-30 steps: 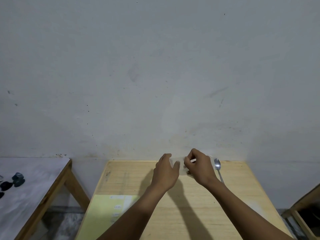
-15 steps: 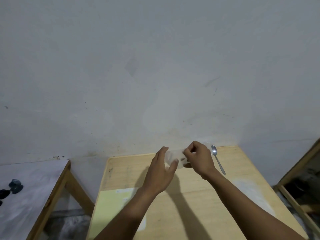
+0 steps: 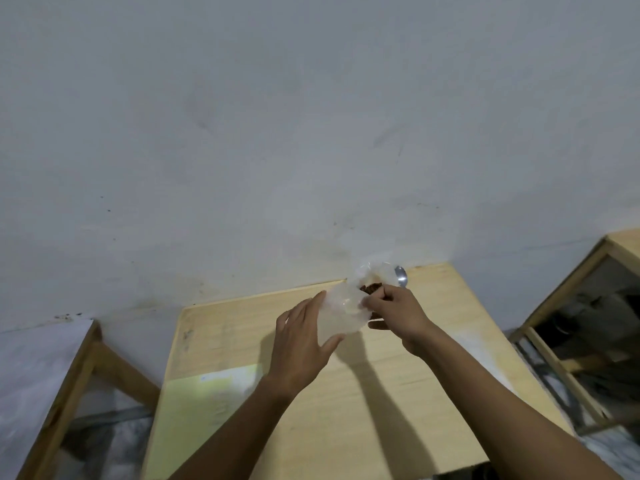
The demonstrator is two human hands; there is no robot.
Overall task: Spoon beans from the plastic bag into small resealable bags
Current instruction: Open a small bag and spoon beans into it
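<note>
Pale, scuffed wall [image 3: 311, 133] backs a light wooden table [image 3: 398, 393] pushed against it. Above the table's far edge, toward its far right corner, both hands meet on a small clear bag [image 3: 341, 311]. Left hand [image 3: 304, 341] has its fingers spread and extended, supporting the bag's near-left side, thumb under its lower edge. Right hand [image 3: 398, 313] has its fingertips pressed together in a pinch on the bag's right-hand rim, apparently at its mouth. Plastic bag of beans [image 3: 372, 277] sits just beyond the right hand at the far edge, brown beans [image 3: 371, 288] showing through it. Spoon [image 3: 401, 275] lies just right of that bag, bowl toward the wall, handle hidden behind the right hand. Judged from this layout, the right hand is nearer the spoon, which lies just beyond its knuckles; its long axis probably runs back toward the person. Pale green sheet [image 3: 207, 403] covers the near left corner.
</note>
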